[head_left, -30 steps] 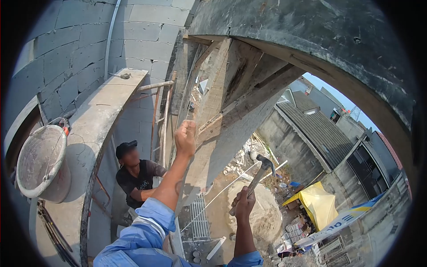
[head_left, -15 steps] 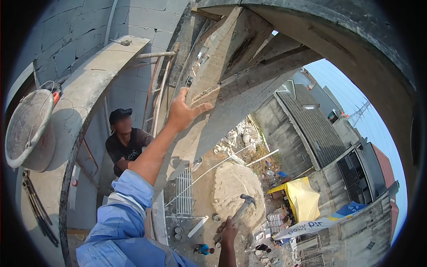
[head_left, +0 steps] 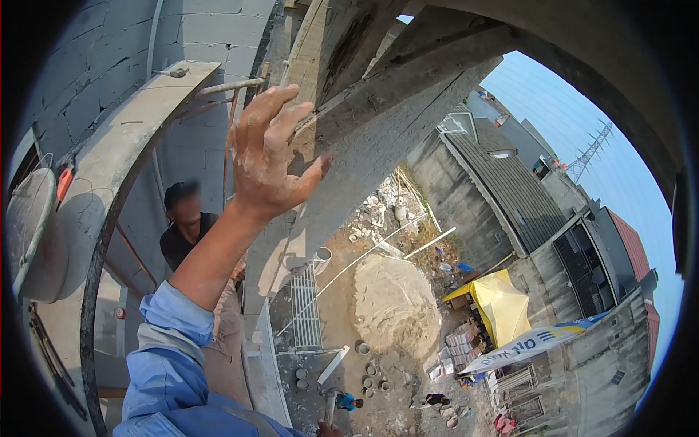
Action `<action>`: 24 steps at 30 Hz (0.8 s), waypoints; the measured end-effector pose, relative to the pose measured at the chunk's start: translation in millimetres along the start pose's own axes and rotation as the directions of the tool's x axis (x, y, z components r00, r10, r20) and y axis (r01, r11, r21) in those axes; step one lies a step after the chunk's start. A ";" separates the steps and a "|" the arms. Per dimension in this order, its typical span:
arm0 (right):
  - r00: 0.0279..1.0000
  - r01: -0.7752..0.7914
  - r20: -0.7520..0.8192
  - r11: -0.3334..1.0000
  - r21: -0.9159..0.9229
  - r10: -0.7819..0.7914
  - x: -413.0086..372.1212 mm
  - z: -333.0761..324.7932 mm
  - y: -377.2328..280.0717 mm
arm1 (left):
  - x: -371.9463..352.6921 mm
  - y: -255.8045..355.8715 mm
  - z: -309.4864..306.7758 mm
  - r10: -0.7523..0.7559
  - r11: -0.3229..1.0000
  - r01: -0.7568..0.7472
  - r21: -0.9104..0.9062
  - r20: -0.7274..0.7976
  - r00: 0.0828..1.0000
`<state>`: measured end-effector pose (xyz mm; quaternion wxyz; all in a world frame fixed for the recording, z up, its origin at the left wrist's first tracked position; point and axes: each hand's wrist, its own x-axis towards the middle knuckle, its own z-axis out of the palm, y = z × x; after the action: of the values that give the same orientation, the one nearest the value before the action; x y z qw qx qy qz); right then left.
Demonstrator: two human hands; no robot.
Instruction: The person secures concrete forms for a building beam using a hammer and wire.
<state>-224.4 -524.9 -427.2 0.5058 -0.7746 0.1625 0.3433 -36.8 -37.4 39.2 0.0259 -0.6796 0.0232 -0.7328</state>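
Note:
My left hand (head_left: 266, 156) is raised with its fingers apart, palm side towards the wooden formwork boards (head_left: 400, 95). Its fingertips overlap an upright board in this view, and nothing is in its grasp. At the bottom edge, mostly out of frame, my right hand (head_left: 329, 430) grips a hammer (head_left: 330, 409). The hammer's head points upward, and the lower part of the handle is hidden. Below the boards, a grey concrete face (head_left: 364, 164) slants across the middle.
A person (head_left: 189, 226) in black stands below on the left. A plank (head_left: 131, 138) carries a bucket (head_left: 44, 247), an orange-handled tool (head_left: 65, 183) and dark rods (head_left: 54, 357). Far below lie a sand pile (head_left: 397, 302), a yellow canopy (head_left: 502, 309) and several buckets.
My left hand has come off the board edge and risen, fingers spreading. My right hand has dropped with the hammer to the bottom edge. The view has shifted slightly.

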 end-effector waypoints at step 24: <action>0.969 0.241 -0.008 0.944 -0.226 -0.249 44.0 72.3 13.3 | 148.7 38.6 107.2 -0.104 0.994 0.113 0.004 0.427 0.898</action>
<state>-227.6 -461.7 -485.0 0.4513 -0.8467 0.0346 0.2798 59.2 -86.1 192.5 -0.0174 -0.8237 -0.0134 -0.5666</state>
